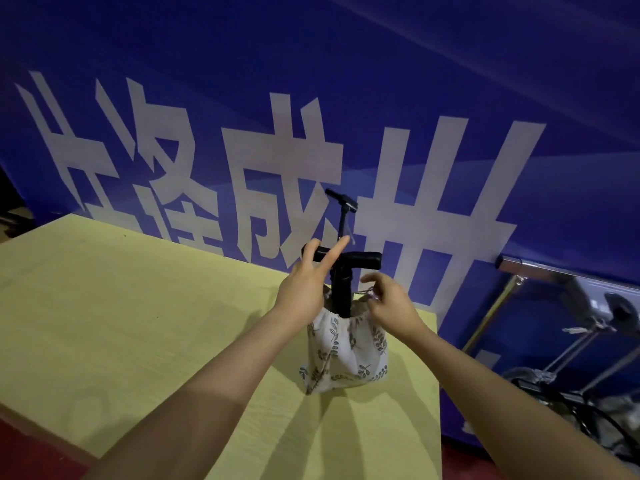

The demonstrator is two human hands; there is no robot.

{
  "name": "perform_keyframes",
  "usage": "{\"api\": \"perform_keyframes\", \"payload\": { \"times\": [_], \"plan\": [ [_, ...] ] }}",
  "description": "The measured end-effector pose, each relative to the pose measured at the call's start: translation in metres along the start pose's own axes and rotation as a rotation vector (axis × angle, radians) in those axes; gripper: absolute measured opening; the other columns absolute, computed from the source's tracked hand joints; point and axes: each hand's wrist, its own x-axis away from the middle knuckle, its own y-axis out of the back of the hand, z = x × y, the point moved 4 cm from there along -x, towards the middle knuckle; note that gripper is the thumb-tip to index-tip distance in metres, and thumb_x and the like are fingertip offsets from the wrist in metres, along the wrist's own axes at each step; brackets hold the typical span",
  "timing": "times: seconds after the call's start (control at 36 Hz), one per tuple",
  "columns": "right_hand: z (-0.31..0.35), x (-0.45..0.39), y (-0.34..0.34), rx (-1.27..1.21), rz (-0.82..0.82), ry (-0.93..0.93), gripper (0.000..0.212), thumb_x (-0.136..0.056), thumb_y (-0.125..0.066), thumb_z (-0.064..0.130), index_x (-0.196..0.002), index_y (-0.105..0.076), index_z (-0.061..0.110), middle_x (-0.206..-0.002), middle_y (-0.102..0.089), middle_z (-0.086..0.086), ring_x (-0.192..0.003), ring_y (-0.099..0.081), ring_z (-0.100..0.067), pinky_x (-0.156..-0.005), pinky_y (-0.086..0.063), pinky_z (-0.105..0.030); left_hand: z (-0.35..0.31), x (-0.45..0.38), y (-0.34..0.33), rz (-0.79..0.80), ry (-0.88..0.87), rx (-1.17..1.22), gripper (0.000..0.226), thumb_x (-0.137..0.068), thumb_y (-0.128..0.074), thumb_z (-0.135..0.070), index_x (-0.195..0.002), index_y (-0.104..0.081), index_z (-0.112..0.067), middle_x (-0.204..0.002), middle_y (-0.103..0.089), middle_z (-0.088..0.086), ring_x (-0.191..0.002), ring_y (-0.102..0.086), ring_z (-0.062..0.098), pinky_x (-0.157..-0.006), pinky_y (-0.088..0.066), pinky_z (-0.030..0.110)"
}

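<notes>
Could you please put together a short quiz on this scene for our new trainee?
1. Multiple choice: what does the leaf-print bag stand on? A) the pale wooden table B) a red floor C) a metal rack.
2. True or false: the black T-handle lies fully inside the bag.
3. Fill in: the right hand pinches the bag's ____.

Key: 1 A. 2 False; it sticks up out of the bag's mouth. 3 drawstring.
</notes>
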Motion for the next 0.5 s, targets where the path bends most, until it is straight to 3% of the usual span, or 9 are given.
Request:
{"api": "perform_keyframes", "payload": {
  "times": [0.08, 0.14, 0.19, 0.25, 0.33, 0.44, 0.5],
  "plan": [
    [0.003, -0.006, 0.025, 0.019, -0.209, 0.002, 0.036, -0.088, -0.045, -0.002, -0.119, -0.056, 0.013, -0.091, -0.054, -0.001, -0.071, -0.053, -0.014, -0.068, -0.052, -0.041, -0.001, 0.000, 0.000, -0.044, -0.036, -0.068, 0.107, -0.078, -0.044, 0.015, -0.144, 0.008, -0.051, -0.147, -0.015, 0.002, -0.110, -0.040, 0.029, -0.075, -0.045, 0.031],
    [0.006, -0.010, 0.042, -0.018, -0.340, 0.012, 0.033, -0.092, -0.043, 0.000, -0.119, -0.058, 0.012, -0.093, -0.056, -0.001, -0.074, -0.054, -0.016, -0.068, -0.052, -0.040, -0.003, 0.000, 0.000, -0.057, -0.047, -0.126, 0.101, -0.079, -0.044, 0.011, -0.145, 0.004, -0.049, -0.148, -0.016, 0.003, -0.123, -0.030, 0.031, -0.100, -0.033, 0.037],
    [0.011, -0.015, 0.056, -0.057, -0.417, 0.042, 0.029, -0.094, -0.044, 0.003, -0.117, -0.059, 0.013, -0.094, -0.058, -0.002, -0.075, -0.056, -0.017, -0.067, -0.051, -0.039, -0.005, -0.001, 0.001, -0.045, -0.023, -0.131, 0.092, -0.082, -0.046, 0.003, -0.146, -0.002, -0.048, -0.151, -0.014, 0.004, -0.138, -0.011, 0.034, -0.112, -0.015, 0.045],
    [0.021, -0.019, 0.067, -0.108, -0.448, 0.057, 0.022, -0.096, -0.048, 0.011, -0.112, -0.062, 0.013, -0.088, -0.061, -0.003, -0.069, -0.056, -0.015, -0.063, -0.051, -0.034, -0.007, -0.002, 0.002, -0.025, -0.010, -0.110, 0.080, -0.086, -0.046, -0.008, -0.146, -0.008, -0.044, -0.152, -0.013, 0.004, -0.143, 0.001, 0.034, -0.115, -0.006, 0.049],
    [0.038, -0.025, 0.079, -0.299, -0.474, 0.051, 0.015, -0.096, -0.052, 0.020, -0.096, -0.063, 0.008, -0.068, -0.055, -0.004, -0.061, -0.053, -0.016, -0.060, -0.052, -0.026, -0.014, -0.004, 0.003, 0.007, -0.037, -0.084, 0.064, -0.088, -0.044, -0.024, -0.146, -0.017, -0.033, -0.151, -0.020, 0.004, -0.144, 0.002, 0.029, -0.116, -0.003, 0.047],
    [0.053, -0.031, 0.088, -0.466, -0.465, 0.029, 0.030, -0.094, -0.057, 0.023, -0.077, -0.057, -0.001, -0.058, -0.044, -0.011, -0.055, -0.047, -0.020, -0.049, -0.051, -0.027, -0.016, -0.007, 0.004, 0.032, -0.071, 0.005, 0.052, -0.089, -0.040, -0.032, -0.140, -0.031, -0.026, -0.147, -0.029, 0.003, -0.145, -0.002, 0.026, -0.118, 0.000, 0.045],
    [0.059, -0.032, 0.092, -0.481, -0.471, 0.035, 0.037, -0.092, -0.059, 0.027, -0.075, -0.057, -0.007, -0.056, -0.044, -0.009, -0.051, -0.042, -0.018, -0.053, -0.044, -0.029, -0.018, -0.008, 0.008, 0.021, -0.068, 0.083, 0.045, -0.086, -0.032, -0.039, -0.128, -0.041, -0.023, -0.138, -0.039, 0.002, -0.144, -0.011, 0.024, -0.118, -0.001, 0.043]
  ]
}}
